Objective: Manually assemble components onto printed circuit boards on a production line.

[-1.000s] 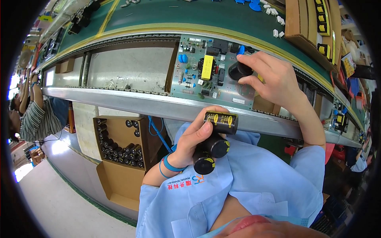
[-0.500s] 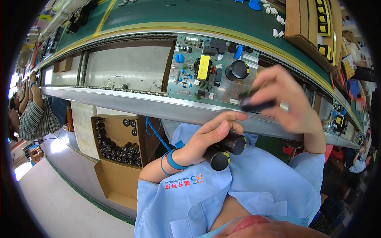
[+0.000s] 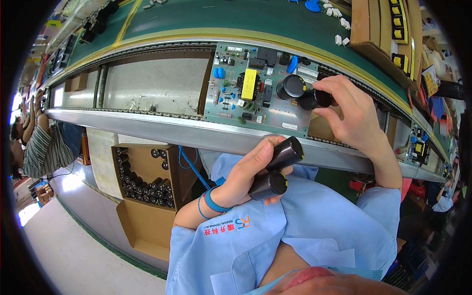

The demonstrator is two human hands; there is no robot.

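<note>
My right hand (image 3: 351, 110) pinches a black cylindrical capacitor (image 3: 312, 98) at the right end of a green circuit board (image 3: 227, 109). Its base is hidden, so I cannot tell whether it touches the board. Just left of it, another black capacitor (image 3: 291, 87) stands upright on the board, beyond a yellow-topped transformer (image 3: 250, 83). Near my chest, my left hand (image 3: 248, 172) is closed around two more black capacitors, one upper (image 3: 286, 154) and one lower (image 3: 269, 185). A blue band with a coiled cord circles my left wrist.
The board rests across a metal conveyor rail (image 3: 147, 125). An open cardboard box (image 3: 140, 172) of black capacitors stands at left below the rail. Beyond lies a green bench (image 3: 196, 19) with white parts (image 3: 339, 39) and a carton of yellow-black parts (image 3: 371, 29). Another person (image 3: 42, 142) works at far left.
My right hand has brought its capacitor up and over the board, beside the standing one. My left hand has turned, tilting its two capacitors upward to the right.
</note>
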